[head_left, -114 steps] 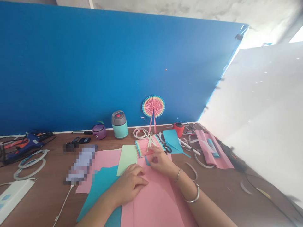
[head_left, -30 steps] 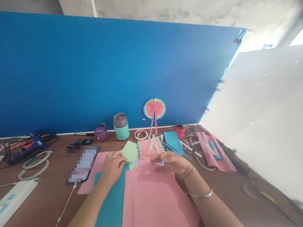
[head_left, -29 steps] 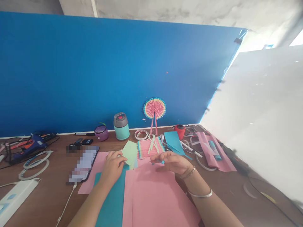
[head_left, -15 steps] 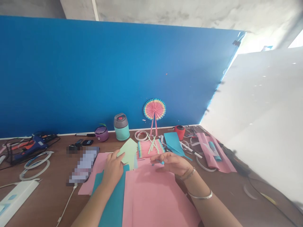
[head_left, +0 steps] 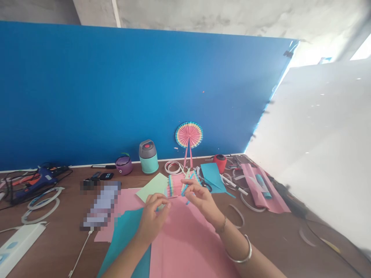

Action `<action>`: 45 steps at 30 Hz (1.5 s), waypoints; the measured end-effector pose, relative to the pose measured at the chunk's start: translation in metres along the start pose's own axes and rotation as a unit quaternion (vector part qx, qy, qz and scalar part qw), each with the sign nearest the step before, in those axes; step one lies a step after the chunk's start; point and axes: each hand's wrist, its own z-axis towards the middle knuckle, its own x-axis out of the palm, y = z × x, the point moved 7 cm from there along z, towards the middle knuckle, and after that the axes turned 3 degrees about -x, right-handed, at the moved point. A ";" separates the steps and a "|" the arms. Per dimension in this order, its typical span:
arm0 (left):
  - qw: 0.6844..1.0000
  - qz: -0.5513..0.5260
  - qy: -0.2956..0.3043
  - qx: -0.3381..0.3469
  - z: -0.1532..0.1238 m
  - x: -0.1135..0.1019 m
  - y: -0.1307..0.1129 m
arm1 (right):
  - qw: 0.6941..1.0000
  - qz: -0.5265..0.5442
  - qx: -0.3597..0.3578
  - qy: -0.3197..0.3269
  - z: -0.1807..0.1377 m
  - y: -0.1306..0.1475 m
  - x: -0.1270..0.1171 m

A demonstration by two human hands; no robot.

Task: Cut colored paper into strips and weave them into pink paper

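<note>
1. The right hand (head_left: 186, 190) pinches narrow blue strips (head_left: 184, 190) between thumb and fingertips; how many there are cannot be told.
2. The left hand (head_left: 159, 210) is half curled, low over the left edge of the pink sheet (head_left: 191, 241). Whether it pinches anything cannot be told.
3. The blue strips are above the far end of the pink sheet, just on the near side of the pleated paper (head_left: 175, 184), where pale green strips (head_left: 188, 173) lie crossed.
4. Left of the pleated paper lies a green sheet (head_left: 153, 187); a teal sheet (head_left: 124, 233) is partly under the left forearm. Scissors (head_left: 206, 186) lie to the right, and a round paper fan (head_left: 189, 135) stands at the far side of the counter (head_left: 278, 235).
5. For good handling, a light pinch near the strips' ends should avoid creases. The left hand seems best used as a steady second pinch, with the strips parted over the plain pink sheet, away from the green ones.
6. No brand or writing can be read: the tube (head_left: 263, 186) at right is too small to tell, and the phone (head_left: 102, 202) at left is blurred out.
</note>
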 end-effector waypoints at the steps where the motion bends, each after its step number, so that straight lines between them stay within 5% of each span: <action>1: 0.999 -0.043 0.027 -0.011 -0.001 0.004 -0.002 | 0.998 -0.055 -0.041 0.000 -0.002 0.005 0.005; 6: 0.989 -0.118 0.070 -0.048 -0.003 0.012 -0.007 | 0.945 -0.240 -0.221 0.035 -0.015 0.020 0.028; 12: 0.981 -0.154 0.068 -0.096 -0.002 0.015 0.007 | 0.890 -0.327 -0.314 0.048 -0.021 0.025 0.040; 29: 0.987 -0.116 0.012 -0.107 0.003 0.000 0.016 | 0.849 -0.428 -0.305 0.050 -0.019 0.022 0.039; 34: 0.992 -0.070 -0.006 -0.101 0.003 -0.001 0.017 | 0.876 -0.383 -0.284 -0.074 -0.021 0.031 0.017; 39: 0.998 -0.036 -0.004 -0.049 0.003 -0.001 0.012 | 0.847 -0.415 -0.295 -0.153 -0.025 0.044 0.006; 45: 0.998 -0.029 0.048 0.015 0.000 0.001 -0.003 | 0.861 -0.423 -0.278 0.051 -0.016 0.032 0.035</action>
